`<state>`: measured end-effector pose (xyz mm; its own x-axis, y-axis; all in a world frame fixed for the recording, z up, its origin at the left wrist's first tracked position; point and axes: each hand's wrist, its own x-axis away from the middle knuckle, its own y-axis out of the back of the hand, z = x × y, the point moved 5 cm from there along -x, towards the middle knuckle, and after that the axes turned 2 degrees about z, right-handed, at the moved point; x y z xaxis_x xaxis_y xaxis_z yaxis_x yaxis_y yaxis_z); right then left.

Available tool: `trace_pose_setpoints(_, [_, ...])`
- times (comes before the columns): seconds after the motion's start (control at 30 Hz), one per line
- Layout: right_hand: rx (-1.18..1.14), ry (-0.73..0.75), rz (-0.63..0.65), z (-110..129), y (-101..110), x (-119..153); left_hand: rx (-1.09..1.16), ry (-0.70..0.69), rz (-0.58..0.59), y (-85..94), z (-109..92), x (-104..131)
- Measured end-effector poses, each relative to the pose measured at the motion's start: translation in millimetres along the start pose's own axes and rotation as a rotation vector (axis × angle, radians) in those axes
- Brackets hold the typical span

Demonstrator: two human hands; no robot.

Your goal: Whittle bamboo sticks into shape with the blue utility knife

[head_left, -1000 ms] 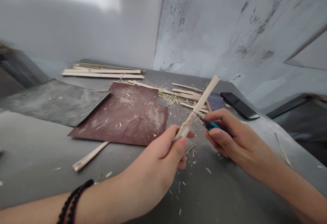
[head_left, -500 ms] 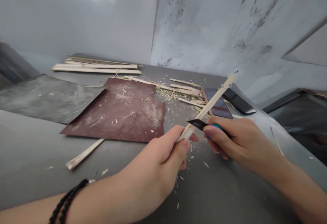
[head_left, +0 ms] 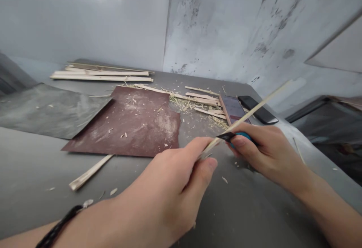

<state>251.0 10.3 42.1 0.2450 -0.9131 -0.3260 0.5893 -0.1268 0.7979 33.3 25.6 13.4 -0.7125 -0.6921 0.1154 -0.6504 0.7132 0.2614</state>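
My left hand [head_left: 181, 180] is closed around the lower end of a thin, pale wooden strip [head_left: 254, 108], which slants up and away to the right. The strip's far tip is blurred. In my right hand [head_left: 266, 150] is a utility knife [head_left: 241, 137] with a blue handle; the fingers are wrapped round it. Its dark blade lies against the strip just beyond my left thumb and forefinger. Both hands are above the grey table [head_left: 135, 180].
A brown sheet of sandpaper [head_left: 138, 123] overlaps a grey sheet [head_left: 53, 108], with a wooden strip [head_left: 90, 172] partly beneath. More strips [head_left: 102, 75] lie at the back left. Shavings [head_left: 186, 104] are scattered near two phones [head_left: 233, 106] [head_left: 258, 110].
The strip has turned in my left hand and now shows a narrower side, its tip swung farther right. My right hand has moved slightly right with the knife. The view has shifted a little.
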Motion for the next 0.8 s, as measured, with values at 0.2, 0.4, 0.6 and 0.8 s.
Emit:
trace_pose_setpoints(0.2, [-0.023,-0.067,-0.189,-5,8,3,-0.051,0.063,-0.049,15.8,-1,-4])
trace_pose_setpoints(0.4, [-0.037,-0.065,-0.105,-4,-3,1,-0.033,0.005,-0.07,20.4,1,-9])
trace_pose_setpoints(0.6, [0.015,-0.082,-0.048,-6,-9,-2,0.069,0.017,0.008,16.7,8,-11])
trace_pose_setpoints(0.8, [0.056,-0.109,-0.017,-11,-11,0,0.142,0.006,0.07,13.0,15,-14])
